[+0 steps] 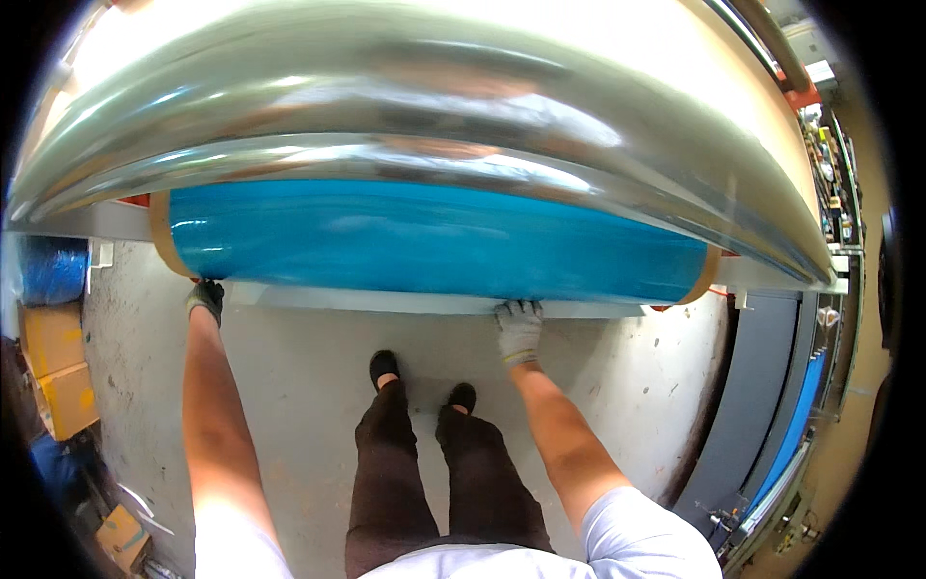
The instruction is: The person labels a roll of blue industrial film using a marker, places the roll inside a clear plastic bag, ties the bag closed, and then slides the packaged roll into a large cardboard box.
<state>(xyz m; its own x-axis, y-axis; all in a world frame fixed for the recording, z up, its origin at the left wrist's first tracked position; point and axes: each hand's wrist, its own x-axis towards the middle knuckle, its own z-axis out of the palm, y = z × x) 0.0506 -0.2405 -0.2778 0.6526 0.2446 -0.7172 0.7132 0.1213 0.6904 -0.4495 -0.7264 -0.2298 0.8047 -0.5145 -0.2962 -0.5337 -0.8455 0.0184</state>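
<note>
A wide blue roll of film or sheet [424, 241] lies crosswise in front of me, with brown core ends at both sides. A pale strip [357, 301] shows along its lower edge. My left hand [204, 299], in a dark-fingered grey glove, is at the lower left end of the roll; its fingers are shaded and partly hidden. My right hand [520, 330], in a light grey knit glove, rests its outstretched, slightly spread fingers on the pale strip, close under the roll, right of the middle.
Large shiny metal rollers [463, 87] span the space above the blue roll. Cardboard boxes [60, 357] and a blue wrapped roll [53, 270] stand at the left. A dark grey panel [748, 386] is at the right. My feet are on the grey floor [299, 386].
</note>
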